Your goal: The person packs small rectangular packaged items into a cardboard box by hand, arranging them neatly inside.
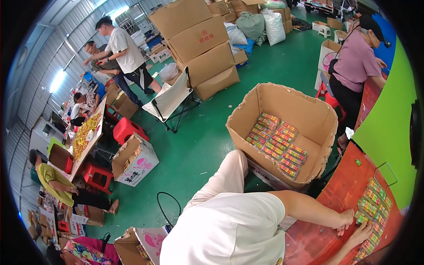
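At the right, a red table carries rows of small packs in green, yellow and red, in clear wrapping. My left hand is over the table just beside the packs, fingers curled in; whatever they may hold is hidden. Close by, my right hand has its fingertips around the edge of a small colourful pack at the near end of a row. In front of the table stands a large open cardboard box, with several rows of similar wrapped packs on its bottom.
A bent wire handle and green panel border the table. A person in a pink top works beyond. Stacked cartons, a folding chair, red stools and another carton stand on the green floor.
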Motion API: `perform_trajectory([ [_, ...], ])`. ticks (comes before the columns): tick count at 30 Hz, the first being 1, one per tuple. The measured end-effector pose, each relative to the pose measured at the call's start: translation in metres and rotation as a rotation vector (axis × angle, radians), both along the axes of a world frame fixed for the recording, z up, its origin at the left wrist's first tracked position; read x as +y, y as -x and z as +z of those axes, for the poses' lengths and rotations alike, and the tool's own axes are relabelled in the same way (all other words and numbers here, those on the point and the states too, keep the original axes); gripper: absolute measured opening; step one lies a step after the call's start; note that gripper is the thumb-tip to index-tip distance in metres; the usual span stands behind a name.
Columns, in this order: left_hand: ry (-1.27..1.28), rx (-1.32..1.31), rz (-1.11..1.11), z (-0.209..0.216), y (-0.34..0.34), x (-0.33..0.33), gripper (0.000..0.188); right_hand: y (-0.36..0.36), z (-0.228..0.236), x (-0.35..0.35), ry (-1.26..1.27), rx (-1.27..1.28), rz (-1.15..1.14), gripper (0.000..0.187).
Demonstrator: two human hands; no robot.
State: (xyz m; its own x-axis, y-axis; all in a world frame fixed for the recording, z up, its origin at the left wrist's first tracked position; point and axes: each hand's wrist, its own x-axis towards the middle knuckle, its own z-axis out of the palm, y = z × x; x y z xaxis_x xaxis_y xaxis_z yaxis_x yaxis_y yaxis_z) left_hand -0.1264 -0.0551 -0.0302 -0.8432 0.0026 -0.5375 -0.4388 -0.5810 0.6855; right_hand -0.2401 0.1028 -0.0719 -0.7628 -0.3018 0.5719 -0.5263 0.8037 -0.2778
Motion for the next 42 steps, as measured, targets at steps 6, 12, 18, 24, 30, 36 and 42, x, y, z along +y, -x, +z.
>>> perform_trajectory([
  [6,0.236,0.001,-0.294,-0.019,0.019,0.005,0.039,-0.003,0.013,0.009,0.075,0.005,0.085,0.034],
  [12,0.399,0.012,-0.105,0.012,-0.001,-0.003,0.03,0.002,-0.012,0.007,0.096,0.079,0.027,0.041],
  [18,0.237,0.367,-0.255,0.032,-0.01,0.026,0.034,-0.008,-0.006,0.073,0.289,-0.049,0.09,0.041],
  [24,0.197,0.095,-0.09,0.024,-0.009,-0.026,0.04,-0.041,0.036,-0.039,0.152,-0.029,-0.117,0.034],
  [30,0.155,0.093,-0.277,0.026,-0.008,-0.006,0.054,-0.067,0.044,-0.014,0.426,-0.09,-0.2,0.048],
  [36,0.44,0.168,-0.435,0.03,-0.009,-0.01,0.028,-0.079,0.052,-0.009,0.537,-0.354,-0.271,0.052],
  [42,0.684,0.367,-0.248,0.02,0.014,0.004,0.037,-0.076,0.051,-0.021,0.451,-0.389,-0.281,0.057],
])
